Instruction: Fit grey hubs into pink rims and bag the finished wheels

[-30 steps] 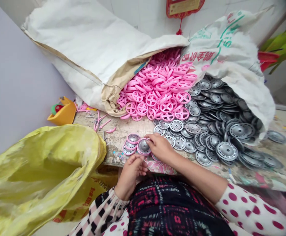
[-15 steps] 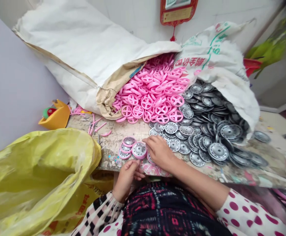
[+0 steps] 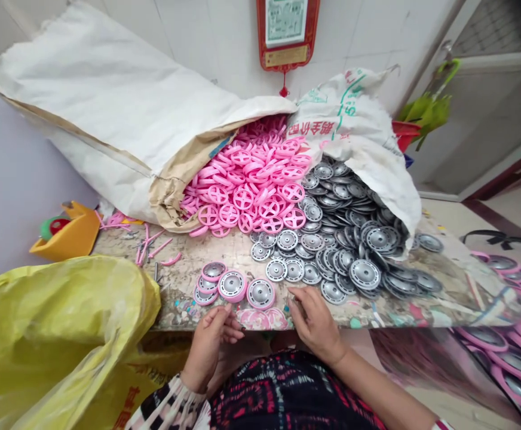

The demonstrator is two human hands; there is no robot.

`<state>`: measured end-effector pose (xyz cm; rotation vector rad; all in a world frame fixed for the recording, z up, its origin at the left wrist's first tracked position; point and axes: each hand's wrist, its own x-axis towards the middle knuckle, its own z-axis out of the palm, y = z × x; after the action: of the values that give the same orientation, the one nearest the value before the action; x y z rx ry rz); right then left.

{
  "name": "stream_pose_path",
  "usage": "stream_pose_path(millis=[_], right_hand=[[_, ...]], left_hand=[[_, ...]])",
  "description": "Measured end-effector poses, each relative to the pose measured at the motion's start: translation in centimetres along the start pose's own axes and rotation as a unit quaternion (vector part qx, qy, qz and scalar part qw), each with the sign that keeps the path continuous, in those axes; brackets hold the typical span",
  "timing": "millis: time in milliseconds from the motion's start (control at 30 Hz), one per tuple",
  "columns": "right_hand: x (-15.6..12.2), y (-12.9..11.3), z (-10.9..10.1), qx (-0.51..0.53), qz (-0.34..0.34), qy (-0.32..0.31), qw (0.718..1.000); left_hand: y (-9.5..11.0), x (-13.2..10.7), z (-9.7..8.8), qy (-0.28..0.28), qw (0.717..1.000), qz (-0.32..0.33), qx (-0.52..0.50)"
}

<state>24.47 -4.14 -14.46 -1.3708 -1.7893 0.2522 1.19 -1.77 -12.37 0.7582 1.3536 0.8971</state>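
My left hand (image 3: 211, 341) sits at the table's near edge with its fingers curled inward; whether it holds anything is hidden. My right hand (image 3: 313, 319) rests on the table edge, fingers bent loosely and partly apart, with nothing visible in it. Just beyond both hands lie a few assembled wheels (image 3: 232, 285), pink rims with silver discs pressed in. A heap of pink spoked wheel rims (image 3: 251, 182) spills from a white sack (image 3: 121, 119). To its right, silver hubcap discs (image 3: 345, 239) spill from a second printed sack (image 3: 354, 131).
A large open yellow plastic bag (image 3: 58, 334) stands at my left. A yellow toy piece (image 3: 70, 236) and loose pink scraps (image 3: 153, 248) lie at the table's left. More assembled wheels (image 3: 506, 346) are piled low on the right. The worn tabletop (image 3: 449, 280) ends close to my lap.
My right hand let go of the assembled wheel and drew back right to the table edge. The wheel now lies flat beside the others. The view tilted up and shifted.
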Motion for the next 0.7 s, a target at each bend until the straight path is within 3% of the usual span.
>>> stream_pose_path(millis=[233, 333, 500, 700], right_hand=[[0.6, 0.1, -0.1, 0.011, 0.009, -0.008, 1.0], [1.7, 0.3, -0.8, -0.054, 0.001, -0.046, 0.997], [5.2, -0.2, -1.6, -0.258, -0.042, -0.176, 0.949], [8.0, -1.3, -1.1, -0.324, -0.097, -0.27, 0.901]], left_hand=[[0.0, 0.0, -0.1, 0.0, 1.0, -0.01, -0.007], [0.0, 0.0, -0.1, -0.003, 1.0, -0.013, -0.005], [0.1, 0.0, 0.0, -0.014, 1.0, -0.008, -0.005], [-0.2, 0.1, -0.3, -0.025, 1.0, -0.011, -0.011]])
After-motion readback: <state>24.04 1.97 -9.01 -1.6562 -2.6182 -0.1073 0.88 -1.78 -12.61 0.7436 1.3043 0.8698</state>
